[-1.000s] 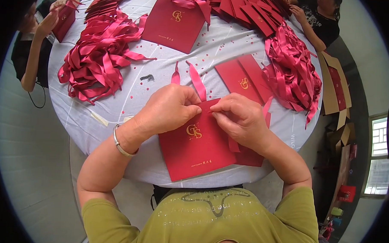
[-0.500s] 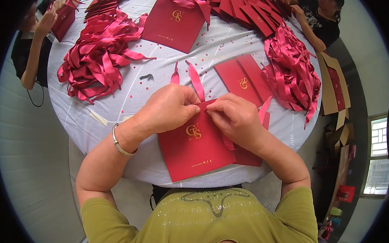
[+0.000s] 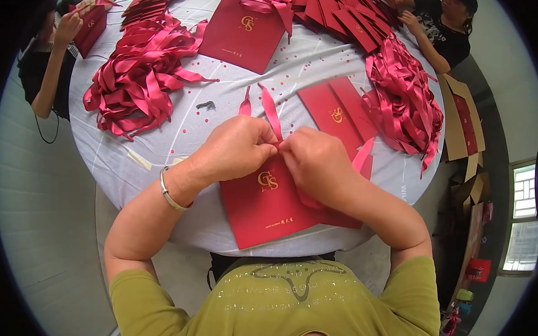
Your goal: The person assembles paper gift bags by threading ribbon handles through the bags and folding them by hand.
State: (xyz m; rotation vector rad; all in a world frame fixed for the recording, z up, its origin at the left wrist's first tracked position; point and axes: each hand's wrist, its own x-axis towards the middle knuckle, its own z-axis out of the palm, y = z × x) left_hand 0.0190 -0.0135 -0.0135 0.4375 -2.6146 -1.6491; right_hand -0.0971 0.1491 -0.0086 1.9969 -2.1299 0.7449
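Note:
A flat red paper gift bag (image 3: pixel 267 209) with gold print lies at the table's near edge, its top edge turned away from me. My left hand (image 3: pixel 237 146), a bangle on its wrist, pinches that top edge between thumb and finger. Close against it, my right hand (image 3: pixel 319 164) has its fingertips pressed together at the same spot, on a pink-red ribbon. The pointed ribbon end (image 3: pixel 271 112) sticks up beyond the bag, between my hands. Another stretch of ribbon (image 3: pixel 363 155) shows beside my right wrist. The fingertips partly hide the exact grip.
Ribbon heaps lie at left (image 3: pixel 145 75) and right (image 3: pixel 402 95). A folded red bag (image 3: pixel 336 111) is beyond my right hand, a larger bag (image 3: pixel 244 31) farther back. Red dots dot the tablecloth (image 3: pixel 236 78). Co-workers sit at far left and right; a cardboard box (image 3: pixel 457 115) stands at right.
My right hand has shifted slightly left and up, its fingertips now meeting my left fingers at the bag's top edge. The co-worker at left has lowered a hand slightly on a bag.

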